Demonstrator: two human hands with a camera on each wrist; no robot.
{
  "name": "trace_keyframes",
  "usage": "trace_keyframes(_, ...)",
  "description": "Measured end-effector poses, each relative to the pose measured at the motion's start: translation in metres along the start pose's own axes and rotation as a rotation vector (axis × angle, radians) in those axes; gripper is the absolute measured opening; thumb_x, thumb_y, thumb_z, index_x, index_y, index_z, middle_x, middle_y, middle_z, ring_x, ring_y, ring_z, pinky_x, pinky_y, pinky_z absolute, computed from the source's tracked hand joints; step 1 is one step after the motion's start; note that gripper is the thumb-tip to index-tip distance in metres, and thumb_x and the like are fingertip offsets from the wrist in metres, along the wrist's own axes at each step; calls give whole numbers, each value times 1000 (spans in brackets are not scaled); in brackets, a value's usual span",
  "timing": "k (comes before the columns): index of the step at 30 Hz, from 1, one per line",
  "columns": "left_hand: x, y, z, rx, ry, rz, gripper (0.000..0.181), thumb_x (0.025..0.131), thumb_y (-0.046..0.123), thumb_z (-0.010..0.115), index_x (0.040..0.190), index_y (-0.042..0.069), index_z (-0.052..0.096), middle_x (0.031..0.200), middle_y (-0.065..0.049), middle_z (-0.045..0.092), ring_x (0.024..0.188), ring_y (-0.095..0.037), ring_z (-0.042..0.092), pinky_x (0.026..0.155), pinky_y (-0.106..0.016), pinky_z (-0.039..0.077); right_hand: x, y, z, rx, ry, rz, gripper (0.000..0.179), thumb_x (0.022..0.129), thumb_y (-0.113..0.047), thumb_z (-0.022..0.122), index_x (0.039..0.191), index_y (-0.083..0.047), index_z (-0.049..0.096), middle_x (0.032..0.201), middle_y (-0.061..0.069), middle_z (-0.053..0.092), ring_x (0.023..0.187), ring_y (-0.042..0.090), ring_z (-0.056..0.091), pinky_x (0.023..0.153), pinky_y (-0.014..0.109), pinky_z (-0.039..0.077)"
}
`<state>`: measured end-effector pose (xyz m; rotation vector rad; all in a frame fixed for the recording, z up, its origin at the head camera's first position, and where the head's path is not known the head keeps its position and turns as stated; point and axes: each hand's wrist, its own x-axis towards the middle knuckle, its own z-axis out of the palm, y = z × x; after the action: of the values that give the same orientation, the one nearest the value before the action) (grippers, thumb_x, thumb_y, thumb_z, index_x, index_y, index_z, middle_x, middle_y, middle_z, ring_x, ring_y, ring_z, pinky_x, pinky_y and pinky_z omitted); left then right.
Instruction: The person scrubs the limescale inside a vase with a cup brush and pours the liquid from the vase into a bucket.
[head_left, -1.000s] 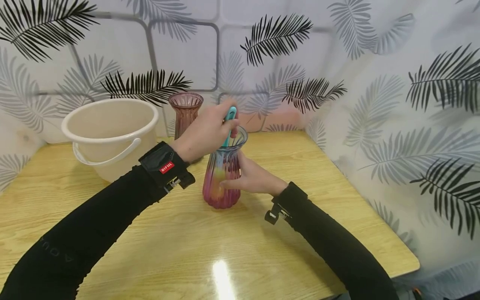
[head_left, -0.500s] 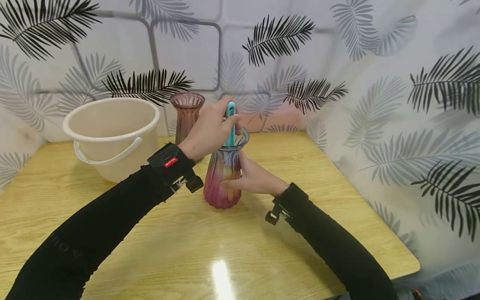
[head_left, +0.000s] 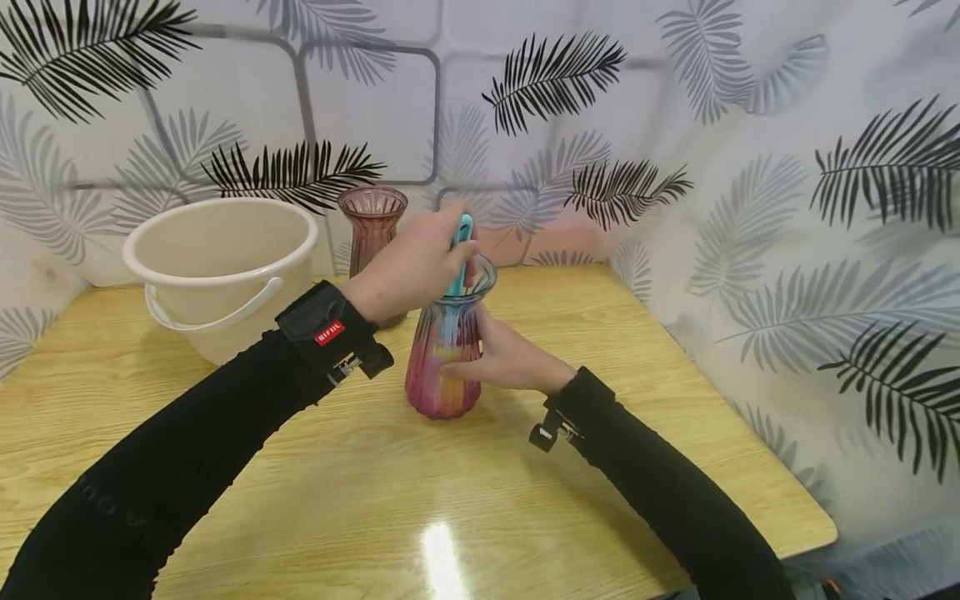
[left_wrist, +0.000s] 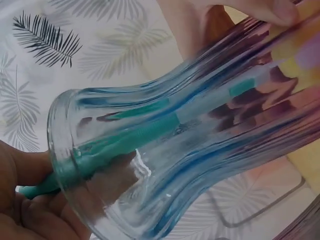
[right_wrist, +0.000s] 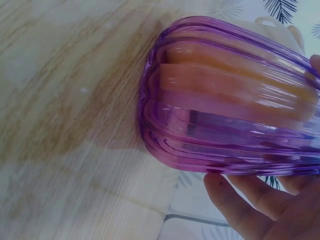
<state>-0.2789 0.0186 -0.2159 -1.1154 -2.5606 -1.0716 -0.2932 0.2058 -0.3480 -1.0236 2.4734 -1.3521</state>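
Note:
A ribbed glass vase (head_left: pixel 425 373), bluish at its flared neck and pink-purple below, stands upright on the wooden table. My right hand (head_left: pixel 517 353) holds its body, with the thumb across the front and the other fingers behind. My left hand (head_left: pixel 420 254) grips the teal handle of a bottle brush (head_left: pixel 460 282) just above the vase's rim. Through the glass in the left wrist view, the brush's pale shaft (left_wrist: pixel 205 106) runs down the neck. Its yellow-orange sponge head (right_wrist: pixel 215 80) shows inside the vase's lower part in the right wrist view.
At the back left is a cream bucket (head_left: pixel 217 287) with its handle hanging at the front. A second, brownish-pink vase (head_left: pixel 367 237) stands behind my left hand, partly covered by it. Leaf-patterned covering (head_left: pixel 750 250) borders the table (head_left: pixel 600 450) at the back and right.
My left hand drew the brush slightly up half a second ago, and now the brush is lower in the vase again. The right hand and the vase have stayed in place.

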Motion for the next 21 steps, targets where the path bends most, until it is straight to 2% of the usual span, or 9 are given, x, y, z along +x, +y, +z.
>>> trace_keyframes(4,-3,1,3,35,-2,47,10,108,16,47,102,8,47,86,-8,64,74,-18,61,64,-30,46,-1,-1,0,16,-10,22,108,89,-20,78,156,-40,-4,147,-6,43,133,11,48,113,34,39)
trace_keyframes(8,-5,-4,6,45,63,69,11,108,16,48,100,8,48,85,-8,64,74,-17,61,64,-30,46,0,-2,1,61,-21,45,106,89,-14,77,158,-32,-2,143,-1,48,129,16,52,110,37,42)
trace_keyframes(13,-3,-11,11,7,153,91,14,107,16,48,97,6,48,85,-9,65,76,-18,63,64,-31,45,0,-4,1,75,-17,41,105,89,-15,77,157,-36,0,140,-1,50,125,16,56,107,37,45)
trace_keyframes(16,0,-13,14,-19,185,84,14,107,15,49,97,5,49,85,-9,66,78,-20,66,65,-30,47,0,-3,1,58,-14,37,105,89,-21,78,155,-43,-1,141,-4,49,126,13,55,107,36,45)
trace_keyframes(21,5,-12,16,-137,183,6,12,107,14,49,101,4,49,89,-12,67,83,-22,68,74,-32,54,0,0,0,22,-1,39,106,89,-27,78,153,-47,-3,148,-7,41,132,10,49,110,35,43)
